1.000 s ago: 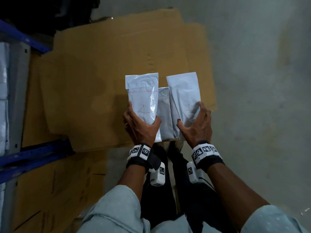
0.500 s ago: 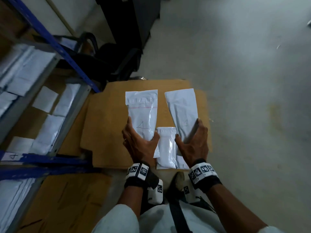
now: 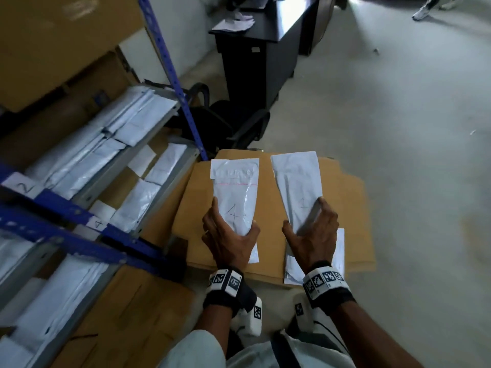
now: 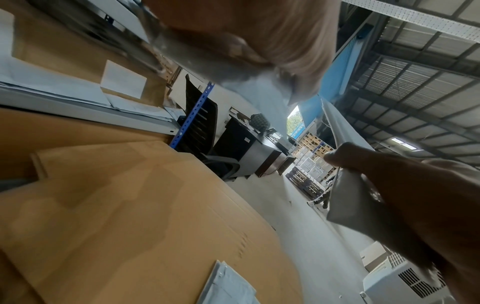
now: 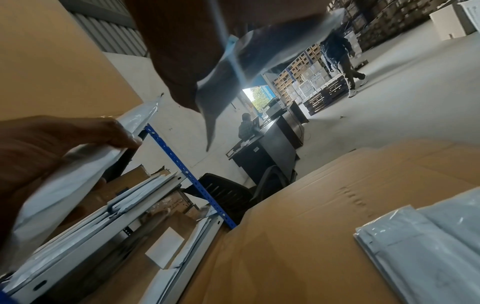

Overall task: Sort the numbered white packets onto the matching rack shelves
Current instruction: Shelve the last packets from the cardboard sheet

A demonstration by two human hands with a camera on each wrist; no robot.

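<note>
My left hand (image 3: 233, 213) grips the lower end of a white packet marked 4 (image 3: 235, 187), thumb on its front. Beside it my right hand (image 3: 304, 213) grips a white packet marked 1 (image 3: 297, 179) the same way. Both packets are held up side by side, apart, above a cardboard sheet (image 3: 348, 205). Another white packet (image 3: 341, 248) lies on the cardboard under my right wrist. The rack (image 3: 79, 211) stands to the left, with paper labels 2 (image 3: 24, 185) and 4 (image 3: 98, 223) on its blue beams and white packets on its shelves. In the right wrist view, packets (image 5: 428, 246) lie on the cardboard.
A black desk (image 3: 255, 62) and a black chair (image 3: 228, 120) stand past the rack's blue upright (image 3: 172, 73). Bare concrete floor (image 3: 411, 128) spreads to the right. Far off, one person sits at the desk (image 5: 246, 125) and another walks away (image 5: 340, 57).
Both hands have drawn apart with their packets. The view has tipped up, bringing the rack, desk and chair into sight. The third packet stays on the cardboard.
</note>
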